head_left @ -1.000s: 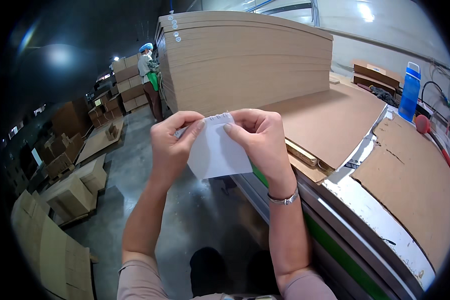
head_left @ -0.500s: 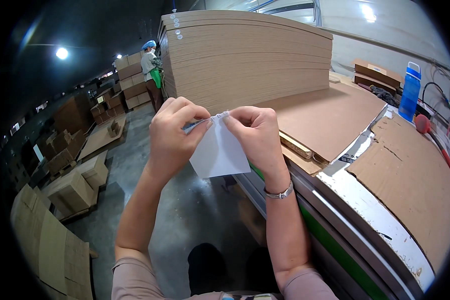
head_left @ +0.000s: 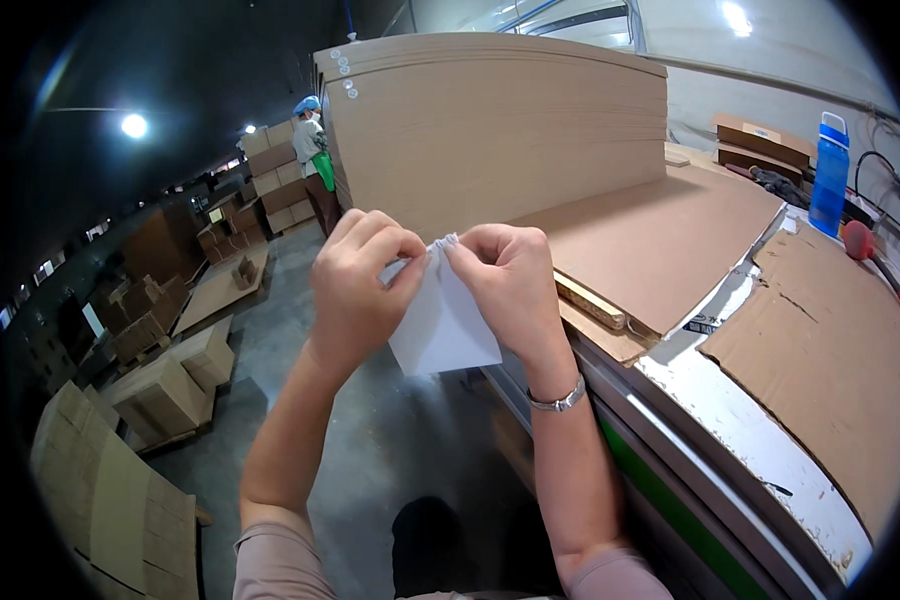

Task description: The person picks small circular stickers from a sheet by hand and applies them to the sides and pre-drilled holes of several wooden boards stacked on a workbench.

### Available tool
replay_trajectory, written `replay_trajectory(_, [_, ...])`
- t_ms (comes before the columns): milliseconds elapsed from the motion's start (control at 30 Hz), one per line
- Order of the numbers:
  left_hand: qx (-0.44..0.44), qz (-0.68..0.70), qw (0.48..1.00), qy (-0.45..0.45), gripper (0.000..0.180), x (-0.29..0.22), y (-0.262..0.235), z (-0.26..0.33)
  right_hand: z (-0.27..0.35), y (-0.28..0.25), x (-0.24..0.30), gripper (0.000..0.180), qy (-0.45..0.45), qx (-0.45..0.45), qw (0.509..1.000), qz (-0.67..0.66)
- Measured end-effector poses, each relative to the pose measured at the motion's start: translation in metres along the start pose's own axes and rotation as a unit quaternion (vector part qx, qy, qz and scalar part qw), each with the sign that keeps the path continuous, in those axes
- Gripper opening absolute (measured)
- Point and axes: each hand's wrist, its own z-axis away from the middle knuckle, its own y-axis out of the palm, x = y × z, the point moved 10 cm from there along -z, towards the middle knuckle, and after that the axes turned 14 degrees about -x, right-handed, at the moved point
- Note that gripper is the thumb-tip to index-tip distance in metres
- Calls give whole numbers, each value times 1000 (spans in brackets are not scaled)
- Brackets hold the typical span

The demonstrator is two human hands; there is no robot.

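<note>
In front of me hangs a thin white paper-like piece [head_left: 448, 330], its top edge crumpled and bunched. Its kind, sheet or small bag, I cannot make out. My right hand [head_left: 510, 280] pinches the bunched edge between thumb and forefinger. On the other side, my left hand [head_left: 362, 285] has thumb and forefinger pressed together at the upper left part of the same piece, its other fingers curled. The piece's lower end hangs loose above the floor, beside the workbench edge.
A tall stack of brown boards [head_left: 500, 130] stands on the bench ahead. Cardboard [head_left: 830, 350], a blue bottle [head_left: 829, 180] and a red-headed mallet [head_left: 858, 240] lie to the right. Box stacks [head_left: 165, 390] stand at left; a person in a blue cap [head_left: 310, 145] stands farther back.
My left fingertips have shifted slightly along the bunched top edge, while the right hand keeps its pinch. The view has tilted a little, so the surroundings sit lower and farther right.
</note>
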Motion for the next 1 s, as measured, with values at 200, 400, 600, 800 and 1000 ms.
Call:
replay_trajectory(200, [18, 72, 991, -114, 7, 39, 4, -15, -3, -5, -6, 18, 20, -18, 999, 29])
replay_trajectory(400, [2, -137, 984, -110, 7, 101, -11, -76, -4, -2, -5, 16, 7, -22, 999, 35])
replay_trajectory(600, [43, -283, 958, 30, 9, 96, 4, -109, -6, -4, -6, 17, 9, -31, 998, 47])
replay_trajectory(800, [107, -346, 928, 89, 8, 97, 20, -115, -5, -5, -4, 17, 14, -29, 998, 50])
replay_trajectory(1000, [139, -362, 908, 158, 6, 83, 36, -118, -5, -6, -5, 17, 4, -37, 998, 59])
